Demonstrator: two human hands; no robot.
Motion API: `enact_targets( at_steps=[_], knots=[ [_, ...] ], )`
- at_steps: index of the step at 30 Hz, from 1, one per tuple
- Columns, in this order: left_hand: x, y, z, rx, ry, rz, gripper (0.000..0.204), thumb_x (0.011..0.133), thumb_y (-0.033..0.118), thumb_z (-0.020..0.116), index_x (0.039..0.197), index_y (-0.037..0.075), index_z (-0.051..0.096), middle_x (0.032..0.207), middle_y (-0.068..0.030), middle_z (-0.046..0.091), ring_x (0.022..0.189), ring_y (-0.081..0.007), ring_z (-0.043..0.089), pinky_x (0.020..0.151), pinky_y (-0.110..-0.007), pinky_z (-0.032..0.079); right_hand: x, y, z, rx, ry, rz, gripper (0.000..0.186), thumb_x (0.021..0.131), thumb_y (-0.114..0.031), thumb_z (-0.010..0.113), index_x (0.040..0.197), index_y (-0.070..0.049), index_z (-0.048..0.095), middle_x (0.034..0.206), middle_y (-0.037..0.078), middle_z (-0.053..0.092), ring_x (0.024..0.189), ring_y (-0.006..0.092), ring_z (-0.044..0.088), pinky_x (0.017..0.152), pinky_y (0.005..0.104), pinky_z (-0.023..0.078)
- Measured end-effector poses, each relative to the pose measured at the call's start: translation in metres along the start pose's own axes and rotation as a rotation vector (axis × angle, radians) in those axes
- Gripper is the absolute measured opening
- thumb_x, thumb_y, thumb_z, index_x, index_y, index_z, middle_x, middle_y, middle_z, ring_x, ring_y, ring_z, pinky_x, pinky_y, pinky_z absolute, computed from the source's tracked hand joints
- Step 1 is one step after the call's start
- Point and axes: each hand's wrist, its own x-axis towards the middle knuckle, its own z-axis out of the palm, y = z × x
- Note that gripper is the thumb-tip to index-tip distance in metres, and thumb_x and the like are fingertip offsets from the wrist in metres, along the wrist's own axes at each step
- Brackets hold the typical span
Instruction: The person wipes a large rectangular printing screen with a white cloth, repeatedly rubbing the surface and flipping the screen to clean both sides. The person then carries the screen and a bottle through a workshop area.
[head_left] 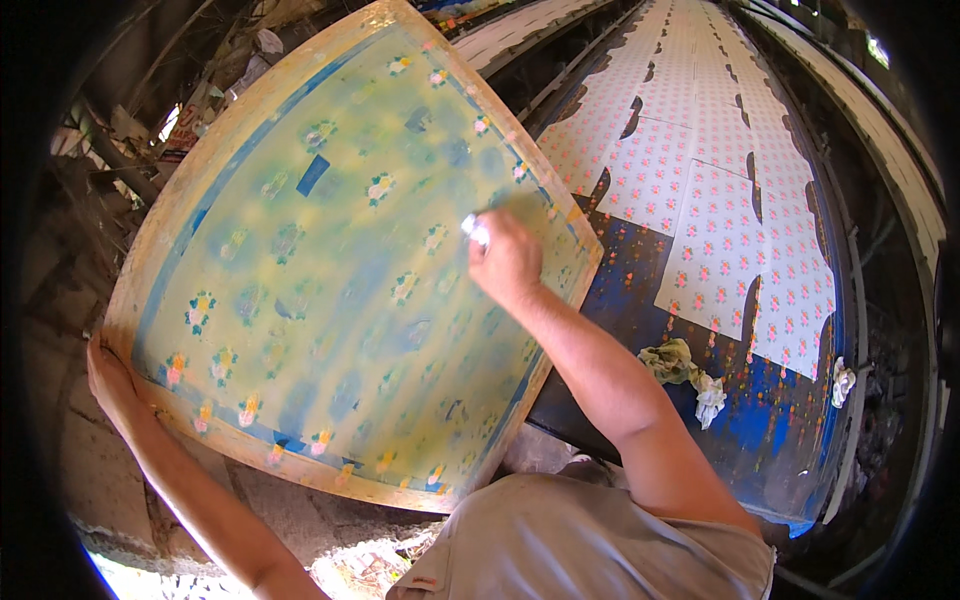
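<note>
A large wood-framed printing screen [350, 270], mottled yellow-green and blue with small flower motifs, stands tilted before me. My left hand [112, 375] grips its frame at the lower left. My right hand [505, 255] is closed on a small white wad [476, 228], cloth or paper, against the right part of the screen's surface.
To the right, a long dark printing table [615, 300] carries sheets with pink flower prints [720, 230]. Crumpled rags [670, 362] and a white wad [842, 380] lie on it. Rails [900, 150] run alongside. Paving [90, 450] and cluttered debris [140, 130] show at the left.
</note>
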Motion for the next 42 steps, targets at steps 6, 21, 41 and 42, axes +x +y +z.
enact_targets(
  at_steps=[6, 21, 41, 42],
  knots=[
    [-0.014, 0.008, -0.004, -0.008, 0.035, -0.004, 0.052, 0.109, 0.038, 0.05, 0.147, 0.007, 0.067, 0.149, -0.0145, 0.066, 0.13, -0.0286, 0.065, 0.107, -0.039, 0.05, 0.009, 0.009, -0.012, 0.018, -0.035, -0.159, 0.022, 0.081, -0.008, 0.078, 0.1, -0.007, 0.067, 0.091, 0.011, 0.069, 0.08, 0.034, 0.071, 0.068, 0.0473, 0.058],
    [0.011, -0.011, -0.014, -0.118, -0.046, -0.006, 0.057, 0.107, 0.041, 0.057, 0.148, 0.002, 0.063, 0.151, -0.0171, 0.062, 0.133, -0.0292, 0.063, 0.107, -0.039, 0.052, -0.008, -0.015, 0.001, 0.125, 0.025, -0.072, 0.023, 0.081, -0.01, 0.079, 0.1, -0.008, 0.068, 0.096, 0.011, 0.07, 0.084, 0.035, 0.071, 0.071, 0.0474, 0.059],
    [0.028, -0.029, -0.018, 0.205, 0.008, 0.048, 0.05, 0.11, 0.036, 0.048, 0.149, 0.01, 0.066, 0.152, -0.017, 0.064, 0.133, -0.0315, 0.063, 0.11, -0.041, 0.05, -0.17, 0.061, -0.137, -0.04, -0.351, 0.059, 0.023, 0.078, -0.008, 0.08, 0.096, -0.011, 0.067, 0.088, 0.013, 0.066, 0.083, 0.037, 0.07, 0.071, 0.0486, 0.056],
    [0.029, -0.03, -0.015, 0.307, 0.003, 0.108, 0.049, 0.11, 0.035, 0.048, 0.148, 0.01, 0.067, 0.153, -0.017, 0.064, 0.133, -0.0316, 0.063, 0.11, -0.041, 0.05, -0.192, 0.065, -0.146, -0.141, -0.466, 0.011, 0.023, 0.079, -0.011, 0.081, 0.098, -0.011, 0.068, 0.09, 0.012, 0.065, 0.088, 0.0356, 0.069, 0.076, 0.0484, 0.054]
  ],
)
